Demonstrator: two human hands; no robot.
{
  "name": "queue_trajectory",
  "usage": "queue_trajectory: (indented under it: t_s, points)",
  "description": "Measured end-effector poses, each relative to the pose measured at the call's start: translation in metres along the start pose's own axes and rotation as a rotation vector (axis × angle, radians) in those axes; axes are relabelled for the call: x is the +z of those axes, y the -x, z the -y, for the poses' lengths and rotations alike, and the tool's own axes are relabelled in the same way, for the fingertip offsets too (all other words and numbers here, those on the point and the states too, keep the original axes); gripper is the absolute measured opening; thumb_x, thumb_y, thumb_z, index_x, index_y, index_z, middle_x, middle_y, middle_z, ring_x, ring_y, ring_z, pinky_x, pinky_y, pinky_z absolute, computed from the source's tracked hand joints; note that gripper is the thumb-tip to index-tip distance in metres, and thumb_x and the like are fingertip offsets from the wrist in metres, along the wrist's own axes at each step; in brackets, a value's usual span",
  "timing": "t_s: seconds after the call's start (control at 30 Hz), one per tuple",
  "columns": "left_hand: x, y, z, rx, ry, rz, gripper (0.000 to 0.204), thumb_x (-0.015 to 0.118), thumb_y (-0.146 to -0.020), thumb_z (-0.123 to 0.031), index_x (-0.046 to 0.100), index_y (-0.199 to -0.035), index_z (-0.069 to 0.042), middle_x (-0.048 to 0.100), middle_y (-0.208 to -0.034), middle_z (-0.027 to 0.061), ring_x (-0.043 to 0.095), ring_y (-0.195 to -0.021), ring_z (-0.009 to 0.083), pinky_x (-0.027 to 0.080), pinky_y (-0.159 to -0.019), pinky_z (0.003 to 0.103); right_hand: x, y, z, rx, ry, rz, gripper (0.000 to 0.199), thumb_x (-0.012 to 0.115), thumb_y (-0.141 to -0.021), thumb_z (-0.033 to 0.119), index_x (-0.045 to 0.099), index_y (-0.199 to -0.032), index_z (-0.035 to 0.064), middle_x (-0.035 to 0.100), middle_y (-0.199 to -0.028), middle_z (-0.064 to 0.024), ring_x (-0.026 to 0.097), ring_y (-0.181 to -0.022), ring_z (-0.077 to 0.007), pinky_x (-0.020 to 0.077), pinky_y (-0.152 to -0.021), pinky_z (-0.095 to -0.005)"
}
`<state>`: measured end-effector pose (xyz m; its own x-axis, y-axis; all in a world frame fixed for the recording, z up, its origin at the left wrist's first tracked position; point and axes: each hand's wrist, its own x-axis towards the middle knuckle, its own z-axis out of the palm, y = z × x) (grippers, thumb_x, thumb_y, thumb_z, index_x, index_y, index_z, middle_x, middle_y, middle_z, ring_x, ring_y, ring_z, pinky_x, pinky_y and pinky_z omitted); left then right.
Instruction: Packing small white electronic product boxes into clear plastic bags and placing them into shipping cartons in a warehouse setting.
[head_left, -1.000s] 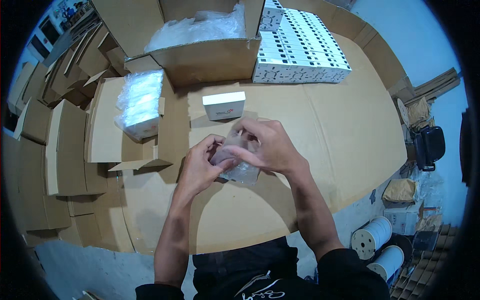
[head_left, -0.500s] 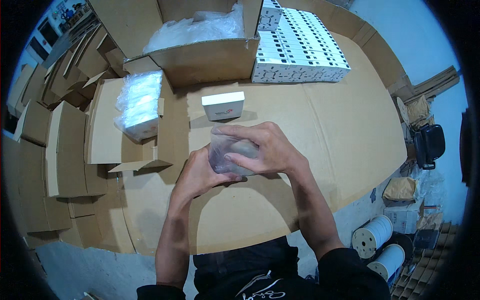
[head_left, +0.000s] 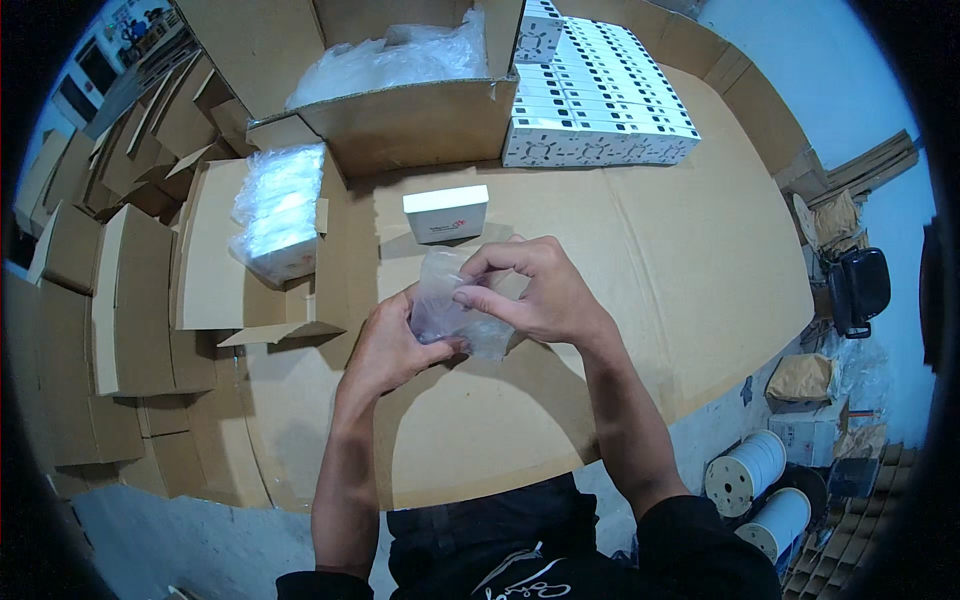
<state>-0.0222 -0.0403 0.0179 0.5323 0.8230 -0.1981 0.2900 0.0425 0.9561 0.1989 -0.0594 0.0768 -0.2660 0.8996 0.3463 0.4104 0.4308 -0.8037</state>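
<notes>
Grips a crumpled translucent plastic bag (head_left: 440,300) with both hands, over the cardboard-covered table (head_left: 650,250). Clasps its left side in the left hand (head_left: 393,342), thumb pointing rightward along the lower edge, other fingers mostly hidden behind the film. Pinches its upper right between thumb and bent forefinger of the right hand (head_left: 535,290), knuckles turned up. Angles both forearms (head_left: 345,480) inward from the lower edge. Cannot make out the bag's contents. Has a small white box (head_left: 446,214) just beyond the hands; to the left, plastic-wrapped boxes (head_left: 280,215) in an open carton (head_left: 333,270); farthest out, a large carton (head_left: 410,128) beside rows of white boxes (head_left: 605,100).
</notes>
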Motion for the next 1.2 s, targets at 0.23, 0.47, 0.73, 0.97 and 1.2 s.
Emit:
queue_trajectory:
  t_s: [0.23,0.47,0.73,0.97,1.2]
  points:
    - [-0.002,0.003,-0.011,-0.050,-0.014,0.014,0.061,0.090,-0.069,-0.012,0.065,-0.123,0.000,0.075,-0.099,0.0124,0.071,-0.089,0.0170,0.058,-0.081,0.034,0.000,0.001,-0.001,0.066,0.088,0.076,0.033,0.083,-0.078,0.021,0.076,-0.105,0.0046,0.077,-0.096,-0.0113,0.070,-0.080,-0.0215,0.0525,-0.072,-0.0336]
    - [-0.007,0.002,0.004,0.036,0.087,-0.006,0.059,0.088,-0.073,-0.006,0.061,-0.125,0.002,0.073,-0.104,0.0104,0.069,-0.095,0.0164,0.057,-0.084,0.034,-0.009,-0.001,0.000,-0.131,0.350,-0.132,0.052,0.077,-0.081,0.023,0.069,-0.130,0.0105,0.073,-0.124,-0.0078,0.059,-0.078,-0.0195,0.0473,-0.080,-0.0301]
    - [-0.011,0.003,-0.007,-0.003,0.101,-0.034,0.061,0.088,-0.075,-0.002,0.058,-0.128,0.003,0.067,-0.121,0.0093,0.065,-0.110,0.0184,0.052,-0.100,0.035,-0.001,-0.014,-0.068,0.128,-0.413,-0.422,0.043,0.054,-0.100,0.005,0.055,-0.143,0.0032,0.066,-0.132,-0.0105,0.060,-0.113,-0.0153,0.0474,-0.100,-0.0313]
    - [-0.011,0.003,-0.005,-0.001,0.074,-0.064,0.066,0.089,-0.074,-0.006,0.056,-0.131,0.002,0.066,-0.122,0.0094,0.063,-0.112,0.0184,0.052,-0.101,0.035,0.018,-0.020,-0.081,0.127,-0.591,-0.241,0.049,0.057,-0.093,-0.010,0.058,-0.141,0.0023,0.064,-0.135,-0.0098,0.062,-0.109,-0.0127,0.0522,-0.094,-0.0281]
    - [-0.011,0.004,-0.006,0.089,-0.024,-0.108,0.061,0.089,-0.074,-0.007,0.060,-0.127,0.000,0.070,-0.114,0.0101,0.066,-0.103,0.0171,0.055,-0.092,0.034,0.010,-0.017,-0.083,0.235,-0.476,-0.377,0.036,0.070,-0.093,-0.002,0.064,-0.128,-0.0007,0.066,-0.116,-0.0082,0.066,-0.095,-0.0117,0.0572,-0.082,-0.0260]
